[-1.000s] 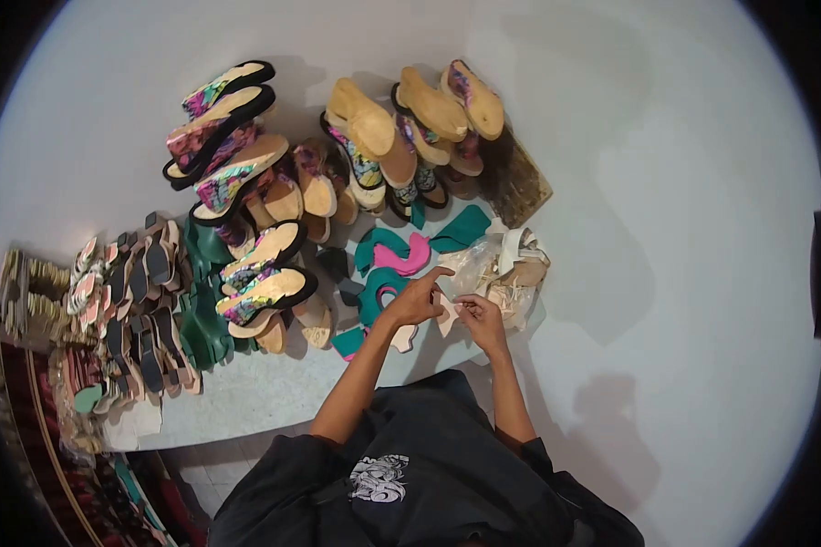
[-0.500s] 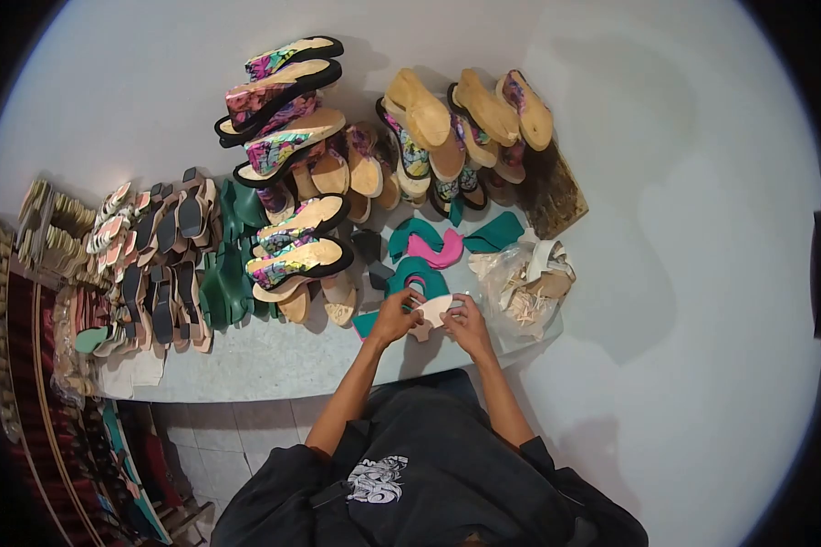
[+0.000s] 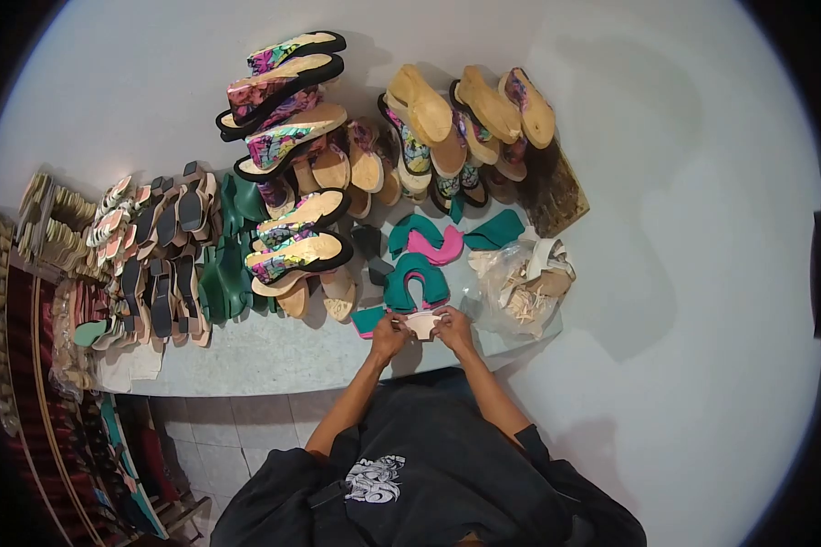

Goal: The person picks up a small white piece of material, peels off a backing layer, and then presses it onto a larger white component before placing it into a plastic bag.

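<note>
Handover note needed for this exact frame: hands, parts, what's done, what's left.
Left hand: pinching the left end of the pale cut piece.
Right hand: pinching its right end. The piece is held between both hands over the table's near edge.
Nearby: teal pieces and a pink piece lie flat just behind; a clear bag of pale pieces is on the right; sandals are stacked further back.
Done: one pale piece in hand.
Left: teal and pink pieces untouched; the bag holds more.
</note>
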`<move>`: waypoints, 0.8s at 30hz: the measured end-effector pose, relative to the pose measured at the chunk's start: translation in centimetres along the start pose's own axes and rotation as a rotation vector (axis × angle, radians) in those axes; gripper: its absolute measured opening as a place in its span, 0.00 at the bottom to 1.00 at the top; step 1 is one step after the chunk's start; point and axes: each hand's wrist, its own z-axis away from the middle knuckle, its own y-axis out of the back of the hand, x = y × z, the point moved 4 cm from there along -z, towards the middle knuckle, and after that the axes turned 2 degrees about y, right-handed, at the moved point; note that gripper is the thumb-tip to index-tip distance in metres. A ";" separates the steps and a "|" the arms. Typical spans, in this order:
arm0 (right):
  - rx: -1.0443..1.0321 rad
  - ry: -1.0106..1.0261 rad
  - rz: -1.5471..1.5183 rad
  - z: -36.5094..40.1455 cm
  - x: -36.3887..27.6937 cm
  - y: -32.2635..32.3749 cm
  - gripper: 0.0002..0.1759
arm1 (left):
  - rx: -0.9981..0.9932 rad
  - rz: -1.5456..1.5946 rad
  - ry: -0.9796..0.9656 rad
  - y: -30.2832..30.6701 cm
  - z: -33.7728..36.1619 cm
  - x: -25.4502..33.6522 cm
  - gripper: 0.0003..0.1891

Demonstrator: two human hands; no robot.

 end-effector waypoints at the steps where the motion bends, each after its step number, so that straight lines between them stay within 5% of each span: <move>1: 0.000 -0.003 -0.004 -0.3 0.5 -0.1 0.10 | -0.001 -0.004 0.003 -0.2 0.1 -0.2 0.14; 10: 0.075 0.140 0.223 -1.5 1.3 -0.9 0.11 | 0.088 0.015 0.009 0.0 -0.4 -1.3 0.13; 15: 0.202 0.265 0.341 -0.8 0.3 -0.1 0.16 | 0.121 -0.090 0.050 -0.3 -1.2 -3.3 0.20; 19: 0.200 0.193 0.407 -1.4 1.4 0.4 0.22 | 0.136 -0.155 0.091 -0.2 -0.2 -1.9 0.23; 24: 0.085 0.094 0.281 -1.8 2.3 0.0 0.24 | 0.015 0.127 0.220 -0.8 -0.8 -1.7 0.24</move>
